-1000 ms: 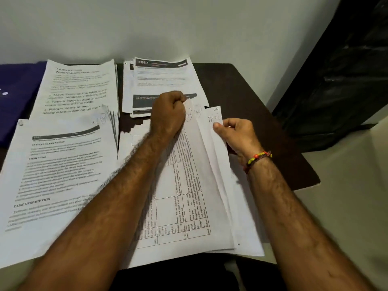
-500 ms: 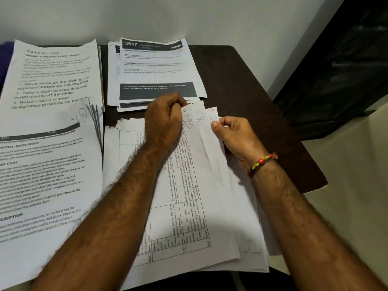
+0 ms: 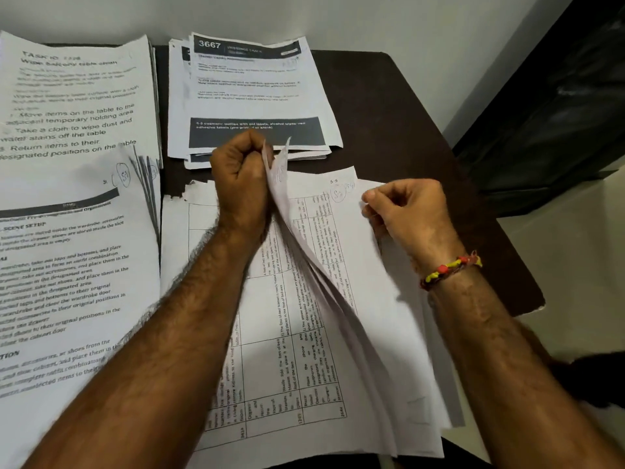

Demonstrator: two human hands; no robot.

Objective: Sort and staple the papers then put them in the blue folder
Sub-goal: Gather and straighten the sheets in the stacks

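Fingers first: the left hand [image 3: 241, 177] is curled into a tight fist around the top corner of a few sheets [image 3: 304, 238], and it's got them peeled up off the pile so they stand on edge like a fin. The right hand [image 3: 404, 214] is just to the right of that, thumb and forefinger pinching the top corner of the next page [image 3: 368, 299] down, which lies flat.

So the whole thing hinges on this: the table-printed pile [image 3: 270, 350] runs lengthwise from the near edge of the desk [image 3: 389, 106] toward the back, and both hands work its far end, where the little circled handwritten labels are. The lifted sheets sit between the two hands, leaning left. The right hand is closest to the flat page's corner, so I'd guess that's the one to read the label or pull the page free, while the left keeps the rest out of the way.

Sorted-looking piles are nearby: one headed 3667 [image 3: 250, 96] at the back middle of the desk, just beyond the left fist, and two more [image 3: 74, 198] along the left side. No stapler or blue folder anywhere I can see, so I'd say this is only the sorting stage.
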